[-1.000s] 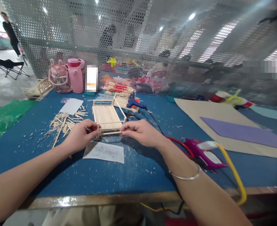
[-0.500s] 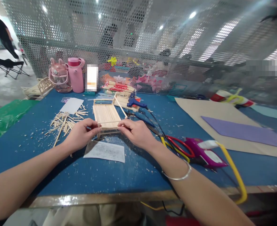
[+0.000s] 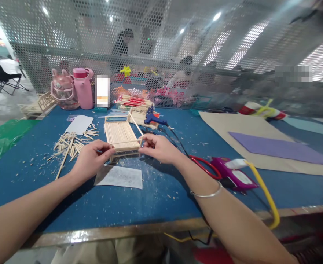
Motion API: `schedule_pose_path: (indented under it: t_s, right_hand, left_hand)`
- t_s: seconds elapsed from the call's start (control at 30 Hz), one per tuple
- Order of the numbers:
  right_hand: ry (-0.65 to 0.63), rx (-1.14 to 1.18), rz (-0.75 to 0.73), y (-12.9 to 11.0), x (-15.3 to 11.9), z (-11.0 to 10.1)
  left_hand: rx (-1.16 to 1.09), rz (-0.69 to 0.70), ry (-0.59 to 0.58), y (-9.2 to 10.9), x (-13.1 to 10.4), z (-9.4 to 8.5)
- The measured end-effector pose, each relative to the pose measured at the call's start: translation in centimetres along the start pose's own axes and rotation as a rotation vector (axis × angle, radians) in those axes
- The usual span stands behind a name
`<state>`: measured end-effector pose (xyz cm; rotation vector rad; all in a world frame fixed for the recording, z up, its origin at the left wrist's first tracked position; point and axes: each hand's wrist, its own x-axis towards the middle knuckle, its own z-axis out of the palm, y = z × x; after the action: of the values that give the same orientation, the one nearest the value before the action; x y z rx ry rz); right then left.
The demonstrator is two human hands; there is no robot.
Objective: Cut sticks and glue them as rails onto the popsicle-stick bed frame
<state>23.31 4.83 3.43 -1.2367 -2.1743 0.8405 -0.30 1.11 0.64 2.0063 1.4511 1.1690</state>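
Observation:
A small bed-like model made of thin wooden sticks (image 3: pixel 119 132) stands on the blue table before me. A thin wooden stick (image 3: pixel 127 141) lies crosswise over its near end. My left hand (image 3: pixel 95 158) pinches that stick's left end beside the model's near left corner. At the near right corner, my right hand (image 3: pixel 161 148) has its thumb and fingers bent around the corner post and the stick's right end; the exact contact is partly hidden by the fingers. A printed white paper sheet (image 3: pixel 120 176) lies just in front of the model.
Cut sticks (image 3: pixel 73 145) are heaped at left. Behind the model lie a blue glue gun (image 3: pixel 156 119) and bundled sticks (image 3: pixel 134 101). Pink bottles (image 3: pixel 83 90) stand against the perforated metal screen (image 3: pixel 161 22). Red-handled cutters (image 3: pixel 205 167) and a purple device (image 3: pixel 232 174) lie at right.
My right hand has shifted slightly up toward the model's near right corner, its fingertips farther apart. My left hand keeps its pinch. The whole view has moved slightly.

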Motion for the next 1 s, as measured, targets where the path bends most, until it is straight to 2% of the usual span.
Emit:
schedule_pose_path:
  t_s: [0.1, 0.17, 0.4, 0.57, 0.67, 0.77, 0.9, 1.0]
  right_hand:
    - [0.048, 0.058, -0.016, -0.3, 0.3, 0.9]
    - [0.045, 0.125, 0.028, -0.5, 0.3, 1.2]
    - [-0.196, 0.561, 0.254, -0.5, 0.2, 1.2]
    - [-0.185, 0.671, 0.333, -0.5, 0.4, 1.2]
    - [-0.183, 0.656, 0.322, -0.5, 0.3, 0.5]
    - [-0.257, 0.570, 0.317, -0.2, -0.2, -1.1]
    - [-0.320, 0.372, 0.404, 0.3, -0.6, -2.8]
    - [-0.382, 0.248, 0.488, 0.2, -0.7, -2.9]
  left_hand:
    - [-0.001, 0.003, 0.000, 0.0, 0.1, 0.0]
    - [-0.011, 0.008, -0.008, -0.1, 0.1, 0.0]
    - [-0.042, 0.027, -0.037, -0.4, 0.3, -0.2]
    - [-0.049, 0.028, -0.045, -0.5, 0.3, -0.1]
    - [-0.061, 0.019, -0.041, -0.5, 0.2, -0.1]
    - [-0.078, -0.003, -0.015, -0.3, 0.1, -0.2]
    - [-0.046, 0.035, 0.034, -0.1, 0.1, -0.3]
    - [-0.014, 0.075, 0.046, 0.0, 0.2, -0.3]
